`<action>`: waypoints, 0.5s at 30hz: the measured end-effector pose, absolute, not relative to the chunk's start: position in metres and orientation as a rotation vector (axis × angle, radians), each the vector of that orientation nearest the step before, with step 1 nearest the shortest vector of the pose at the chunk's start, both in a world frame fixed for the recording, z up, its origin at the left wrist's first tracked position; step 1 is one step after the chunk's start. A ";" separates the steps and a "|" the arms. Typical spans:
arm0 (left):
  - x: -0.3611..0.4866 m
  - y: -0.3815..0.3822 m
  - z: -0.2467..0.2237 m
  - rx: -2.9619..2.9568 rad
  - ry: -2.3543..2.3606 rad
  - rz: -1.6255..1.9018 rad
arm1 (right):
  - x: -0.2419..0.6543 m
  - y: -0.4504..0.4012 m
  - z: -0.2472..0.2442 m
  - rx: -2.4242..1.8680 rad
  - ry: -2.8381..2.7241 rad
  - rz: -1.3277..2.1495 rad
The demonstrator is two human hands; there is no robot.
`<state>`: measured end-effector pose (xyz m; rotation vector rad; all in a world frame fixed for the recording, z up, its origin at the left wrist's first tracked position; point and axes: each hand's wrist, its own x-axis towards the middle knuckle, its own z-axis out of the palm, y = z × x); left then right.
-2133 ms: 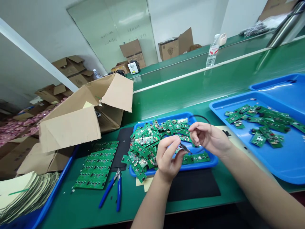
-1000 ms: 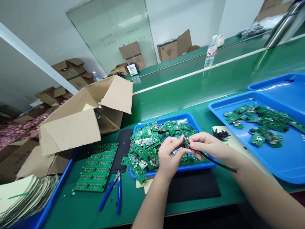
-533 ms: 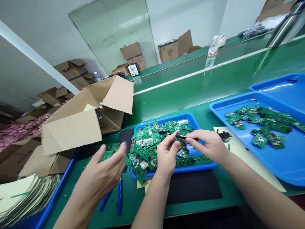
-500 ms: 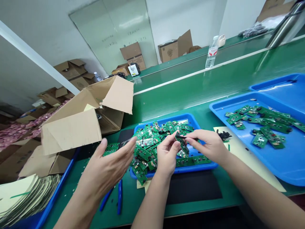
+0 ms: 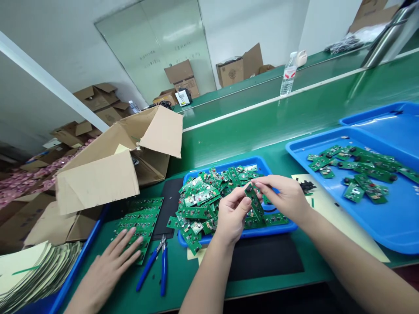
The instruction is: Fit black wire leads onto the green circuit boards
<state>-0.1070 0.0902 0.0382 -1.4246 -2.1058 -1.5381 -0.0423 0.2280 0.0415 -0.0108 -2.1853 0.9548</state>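
Pinching circuit board (image 5: 254, 201) | left hand (image 5: 233, 214) below | right hand (image 5: 284, 197) beside

Over the near edge of the small blue plastic tray (image 5: 258, 163) heaped with green circuit boards, the left hand (image 5: 231, 214) and right hand (image 5: 284, 197) pinch one narrow green circuit board strip (image 5: 255, 203) between fingertips. Left of that tray, another person's hand (image 5: 109, 261) lies flat on a green circuit board panel (image 5: 139, 218), blue-handled pliers (image 5: 156, 261) just beside it on the green worktop (image 5: 248, 131).

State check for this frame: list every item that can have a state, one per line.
left hand: pinching small circuit board
right hand: gripping the same board's top
co-worker's hand: flat on board panel
pliers: lying unheld
cardboard box: flaps open
water bottle: upright
middle blue tray: heaped with boards
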 end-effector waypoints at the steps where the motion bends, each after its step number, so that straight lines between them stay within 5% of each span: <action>1: -0.110 0.089 0.037 -1.457 -2.109 -1.648 | -0.042 0.228 0.041 -0.020 -2.172 0.946; 7: -0.115 0.085 0.038 -1.584 -2.129 -2.356 | -0.044 0.228 0.038 0.012 -2.084 0.899; 15: -0.117 0.082 0.034 -1.304 -2.106 -2.181 | -0.041 0.233 0.045 -0.210 -1.877 0.901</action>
